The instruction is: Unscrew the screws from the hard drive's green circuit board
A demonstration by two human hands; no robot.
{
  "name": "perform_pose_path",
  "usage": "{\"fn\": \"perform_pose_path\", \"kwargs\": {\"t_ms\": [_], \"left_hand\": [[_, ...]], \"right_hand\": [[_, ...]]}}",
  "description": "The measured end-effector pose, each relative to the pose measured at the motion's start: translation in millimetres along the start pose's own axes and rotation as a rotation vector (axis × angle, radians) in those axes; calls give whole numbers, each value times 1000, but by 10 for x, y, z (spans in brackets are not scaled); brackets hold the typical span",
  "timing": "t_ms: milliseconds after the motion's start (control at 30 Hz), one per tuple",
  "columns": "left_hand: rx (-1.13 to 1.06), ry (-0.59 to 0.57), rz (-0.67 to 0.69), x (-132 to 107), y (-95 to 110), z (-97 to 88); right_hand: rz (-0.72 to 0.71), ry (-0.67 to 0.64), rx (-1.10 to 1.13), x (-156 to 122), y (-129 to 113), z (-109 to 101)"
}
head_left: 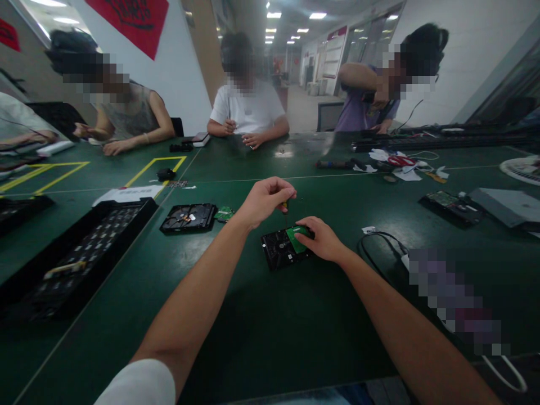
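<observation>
Hard drive [276,252] flat on the green table [253,326], in front of the wearer, green board [297,239] face up toward its right end. Left hand [268,201] above its far edge, thumb and fingers pinching a small screwdriver [285,208], thin shaft pointing down close to the board's edge. Could not tell whether the tip sat in a screw. Right hand [324,239] lay over the drive's right end, thumb on the board; whether it pinched the drive or only pressed down, could not tell.

Risks, as judged: a tip poorly seated, or the shaft leaning, could slip and scratch the board or catch the right fingers close by. A light right-hand hold could let the drive turn under twisting. Loose small screws could roll off unnoticed on the dark top. Second drive [188,218] and a loose board [224,214] lay to the left, well apart.
</observation>
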State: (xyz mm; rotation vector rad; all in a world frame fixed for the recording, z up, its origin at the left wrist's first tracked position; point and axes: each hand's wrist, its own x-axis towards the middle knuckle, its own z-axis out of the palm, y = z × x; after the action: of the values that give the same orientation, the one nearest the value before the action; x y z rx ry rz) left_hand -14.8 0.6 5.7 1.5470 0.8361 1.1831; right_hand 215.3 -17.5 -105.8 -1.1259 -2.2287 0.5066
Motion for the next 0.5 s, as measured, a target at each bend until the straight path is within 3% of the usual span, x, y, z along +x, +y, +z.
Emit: {"fn": "perform_pose_path", "kwargs": {"t_ms": [100,500], "left_hand": [[7,28,-15,2,-33,26],[-160,-79,-96,1,-24,-19]], "right_hand": [[-3,-2,0,-2,4,-2],[15,0,1,0,29,13]]}}
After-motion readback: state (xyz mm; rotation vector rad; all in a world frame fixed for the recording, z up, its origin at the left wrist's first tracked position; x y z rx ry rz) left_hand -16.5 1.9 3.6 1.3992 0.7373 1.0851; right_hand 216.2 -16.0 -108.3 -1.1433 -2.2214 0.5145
